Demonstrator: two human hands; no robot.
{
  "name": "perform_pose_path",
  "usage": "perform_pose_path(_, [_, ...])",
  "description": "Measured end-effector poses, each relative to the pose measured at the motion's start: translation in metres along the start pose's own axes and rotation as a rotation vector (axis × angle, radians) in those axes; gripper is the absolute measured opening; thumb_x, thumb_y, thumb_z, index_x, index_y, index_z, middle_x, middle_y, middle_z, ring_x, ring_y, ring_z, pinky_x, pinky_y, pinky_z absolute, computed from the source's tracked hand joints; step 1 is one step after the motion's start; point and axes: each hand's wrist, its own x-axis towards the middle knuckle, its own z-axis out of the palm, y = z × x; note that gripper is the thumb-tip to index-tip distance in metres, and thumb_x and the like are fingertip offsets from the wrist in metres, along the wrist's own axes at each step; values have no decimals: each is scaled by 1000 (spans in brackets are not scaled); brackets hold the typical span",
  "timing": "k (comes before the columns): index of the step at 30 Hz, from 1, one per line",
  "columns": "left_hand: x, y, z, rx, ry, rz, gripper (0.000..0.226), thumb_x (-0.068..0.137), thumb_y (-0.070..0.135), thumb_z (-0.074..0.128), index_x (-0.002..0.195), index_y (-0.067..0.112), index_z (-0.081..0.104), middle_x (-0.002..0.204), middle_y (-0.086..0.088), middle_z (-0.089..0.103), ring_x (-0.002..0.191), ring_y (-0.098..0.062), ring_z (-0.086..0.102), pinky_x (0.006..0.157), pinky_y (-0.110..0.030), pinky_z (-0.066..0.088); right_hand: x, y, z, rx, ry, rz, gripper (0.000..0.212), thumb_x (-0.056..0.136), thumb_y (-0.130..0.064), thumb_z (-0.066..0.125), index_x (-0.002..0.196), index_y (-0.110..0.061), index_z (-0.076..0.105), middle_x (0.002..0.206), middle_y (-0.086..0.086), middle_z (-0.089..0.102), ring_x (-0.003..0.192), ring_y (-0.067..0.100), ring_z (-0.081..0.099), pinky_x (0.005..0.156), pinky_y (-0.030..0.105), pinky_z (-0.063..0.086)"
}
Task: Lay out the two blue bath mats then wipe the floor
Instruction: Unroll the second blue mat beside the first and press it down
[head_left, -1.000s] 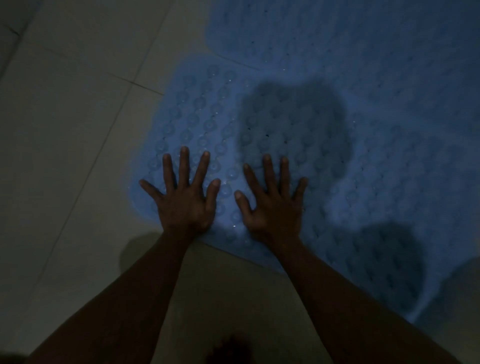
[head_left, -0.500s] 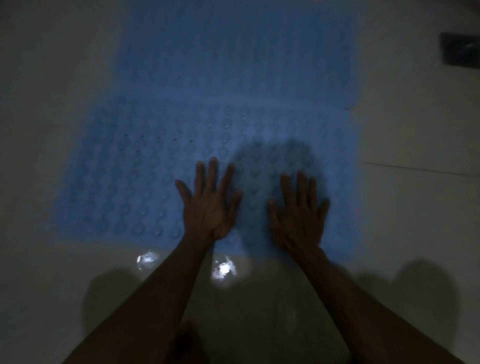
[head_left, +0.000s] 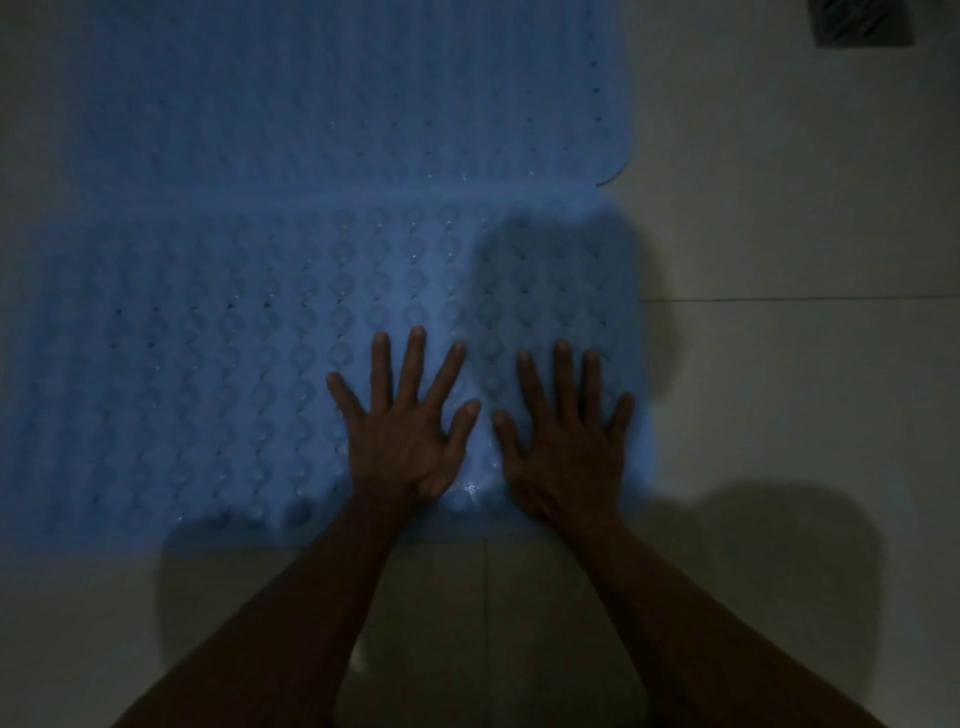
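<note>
Pretty dim in here, but we can make out both of our hands flat on the near blue mat, palms down with the fingers straight and spread, not gripping anything. Our left hand sits just left of our right hand, thumbs pointing at each other and nearly touching, and both are close to the near edge of that mat, over toward its right end. The mat's covered in rows of round bumps and lies flat on the pale tiled floor, running off the left side of our view. Right behind it, on the far side, the second blue mat is laid out too; the two edges meet along a line across the middle, though we can't tell if they overlap or just butt up. Its right near corner sticks out a touch. There's a small wet glint on the near mat between our wrists. Far right corner of the floor has a dark square drain grate. Our shadow falls across the tiles near us.
</note>
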Motion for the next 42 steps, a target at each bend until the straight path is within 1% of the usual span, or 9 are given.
perform_pose_path(8, [0, 3, -11, -50, -88, -7, 63, 99, 68, 10, 152, 51, -19, 166, 4, -22, 150, -27, -28, 113, -72, -11, 0, -1, -1, 27, 26, -7, 68, 97, -65, 35, 158, -36, 26, 169, 3, 15, 156, 32, 8, 117, 67, 8])
perform_pose_path(10, [4, 2, -18, -38, -91, 3, 63, 98, 70, 10, 154, 51, -10, 169, 0, -8, 154, -31, -14, 114, -73, -5, 5, -4, -7, 53, 34, 5, 65, 94, -63, 39, 153, -35, 38, 165, 6, 28, 152, 35, 21, 116, 68, 12])
perform_pose_path(13, [19, 3, -34, -29, 53, 13, 64, 97, 70, 21, 155, 43, 20, 159, -5, 28, 145, -33, 22, 112, -69, 16, 29, -10, -27, 79, 96, 49, 60, 91, -61, 45, 143, -30, 52, 150, 8, 47, 140, 35, 39, 115, 65, 19])
perform_pose_path(15, [37, 2, -41, -72, 97, -18, 65, 96, 70, 24, 155, 43, 22, 162, -5, 25, 147, -34, 20, 115, -67, 14, 54, -12, -39, 125, 107, 68, 62, 93, -61, 44, 148, -32, 45, 155, 7, 40, 143, 34, 33, 117, 65, 16])
perform_pose_path(20, [109, -10, -54, -125, 88, -17, 67, 96, 72, 18, 157, 47, 6, 169, 2, -4, 154, -33, -9, 116, -70, -4, 130, -10, -46, 175, -10, 11, 71, 98, -65, 31, 159, -40, 9, 170, 1, -3, 156, 29, -4, 120, 64, 0])
perform_pose_path(23, [145, -17, -49, -105, 52, -25, 66, 95, 75, 14, 155, 51, -2, 168, 4, -12, 153, -33, -17, 114, -72, -8, 160, -8, -34, 139, -64, -18, 71, 98, -68, 25, 159, -43, -1, 169, -4, -12, 155, 27, -13, 120, 66, -3])
perform_pose_path(33, [156, -18, -37, -48, 26, -20, 72, 93, 80, 14, 154, 51, -10, 168, 5, -15, 152, -33, -21, 111, -76, -6, 162, -8, -18, 21, -15, 4, 73, 96, -73, 24, 159, -43, 3, 170, -4, -6, 156, 26, -7, 118, 68, 6])
perform_pose_path(38, [158, -18, -39, -28, 23, -3, 72, 94, 78, 16, 156, 48, -6, 168, 5, -14, 153, -34, -18, 110, -78, 0, 162, -8, -17, -41, 63, -2, 73, 97, -72, 31, 159, -38, 18, 170, 1, 7, 157, 26, 3, 117, 68, 14])
perform_pose_path(42, [158, -20, -39, 2, 72, 27, 69, 97, 74, 19, 158, 44, 8, 169, -1, 0, 154, -37, -6, 110, -77, 5, 163, -7, -17, -55, 44, -14, 73, 96, -72, 33, 159, -37, 20, 169, 2, 9, 156, 27, 4, 117, 66, 13])
